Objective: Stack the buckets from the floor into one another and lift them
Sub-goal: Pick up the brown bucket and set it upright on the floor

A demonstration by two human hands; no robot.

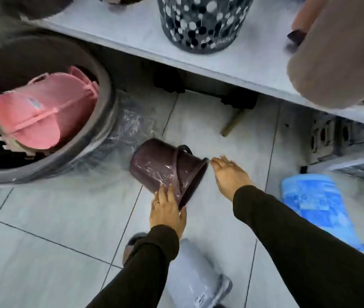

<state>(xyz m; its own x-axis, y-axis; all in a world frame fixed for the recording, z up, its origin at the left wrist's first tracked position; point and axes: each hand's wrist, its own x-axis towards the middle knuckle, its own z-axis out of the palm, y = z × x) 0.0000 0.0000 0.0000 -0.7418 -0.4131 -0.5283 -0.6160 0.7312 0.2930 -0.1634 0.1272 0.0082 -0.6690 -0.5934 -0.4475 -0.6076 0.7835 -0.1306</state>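
one brown bucket, two hands

One head-worn wide-angle view looks steeply down, close over the tiled floor below a shelf.

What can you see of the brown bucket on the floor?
The brown bucket is small, dark plastic and wrapped in clear film. It lies on its side on the grey tiled floor, base toward the big tub, open mouth toward the right. Its handle arches across near the rim. The left hand rests on its lower side by the rim; the right hand reaches the rim with fingertips, contact unclear. No grip closed yet.
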